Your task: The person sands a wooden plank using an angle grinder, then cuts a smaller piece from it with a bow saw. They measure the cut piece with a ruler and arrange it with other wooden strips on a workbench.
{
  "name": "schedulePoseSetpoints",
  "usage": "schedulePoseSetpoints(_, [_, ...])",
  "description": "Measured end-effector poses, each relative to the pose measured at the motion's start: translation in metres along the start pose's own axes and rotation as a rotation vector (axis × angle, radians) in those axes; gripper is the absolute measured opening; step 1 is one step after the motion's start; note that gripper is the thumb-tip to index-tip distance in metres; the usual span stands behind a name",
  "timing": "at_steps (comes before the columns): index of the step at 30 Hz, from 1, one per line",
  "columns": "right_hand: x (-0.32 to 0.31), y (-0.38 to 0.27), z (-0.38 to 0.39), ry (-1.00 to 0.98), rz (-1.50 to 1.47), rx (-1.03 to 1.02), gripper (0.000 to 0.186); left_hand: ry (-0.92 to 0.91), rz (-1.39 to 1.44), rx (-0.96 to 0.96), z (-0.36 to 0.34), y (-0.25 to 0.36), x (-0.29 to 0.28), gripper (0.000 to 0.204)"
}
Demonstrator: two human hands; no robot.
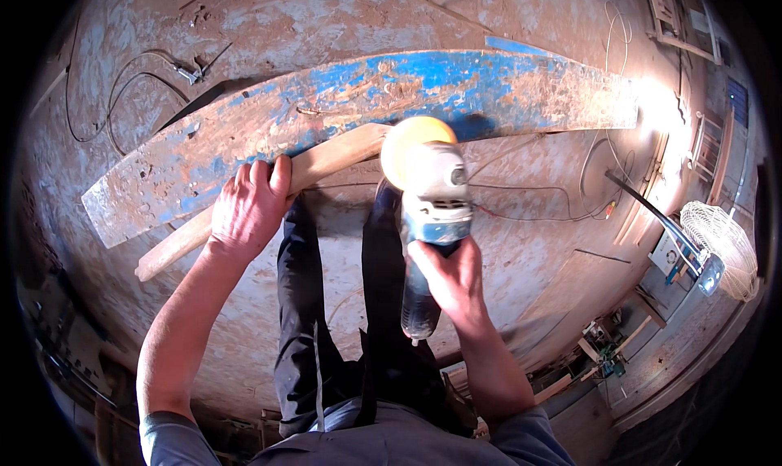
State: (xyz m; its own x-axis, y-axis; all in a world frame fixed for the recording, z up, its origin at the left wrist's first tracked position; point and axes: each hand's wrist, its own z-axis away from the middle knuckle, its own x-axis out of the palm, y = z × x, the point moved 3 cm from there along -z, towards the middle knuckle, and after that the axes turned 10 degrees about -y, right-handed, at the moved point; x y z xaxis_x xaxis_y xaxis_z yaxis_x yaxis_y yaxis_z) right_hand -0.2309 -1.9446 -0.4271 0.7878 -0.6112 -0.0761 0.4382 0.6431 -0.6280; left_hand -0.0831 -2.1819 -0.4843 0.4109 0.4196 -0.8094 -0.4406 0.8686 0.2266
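Wood (338, 158) is slanting up-right through our gripping left hand (247, 205) toward the grinder (437, 181) our right hand (458, 280) is clasping.

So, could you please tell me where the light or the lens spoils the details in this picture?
Head view: strong glare washes out the area by the right end of the blue-painted board; the yellow disc looks smeared, without clear surface detail; the right hand is very brightly lit; the board's edges look bowed, perhaps partly from the fisheye; the picture's rim fades to black.
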Motion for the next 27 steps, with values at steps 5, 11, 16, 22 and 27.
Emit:
schedulePoseSetpoints(5, [-0.021,-0.008,0.000,0.171,-0.250,0.073,0.020,-0.076,0.174,-0.016,-0.005,-0.006,-0.003,0.049])
schedulePoseSetpoints(11, [-0.017,0.000,0.002,0.023,-0.080,-0.004,0.027,-0.136,0.274,-0.043,-0.009,-0.008,-0.012,0.043])
schedulePoseSetpoints(16, [-0.003,0.008,-0.002,0.001,-0.028,-0.026,0.033,-0.162,0.263,-0.053,-0.010,-0.008,-0.013,0.041])
schedulePoseSetpoints(22, [0.000,0.003,-0.007,-0.031,0.026,-0.010,0.037,-0.160,0.264,-0.051,-0.011,-0.007,-0.015,0.041])
schedulePoseSetpoints(27, [-0.013,0.006,-0.011,0.070,-0.136,0.054,0.028,-0.192,0.283,-0.053,-0.012,-0.010,-0.016,0.041])
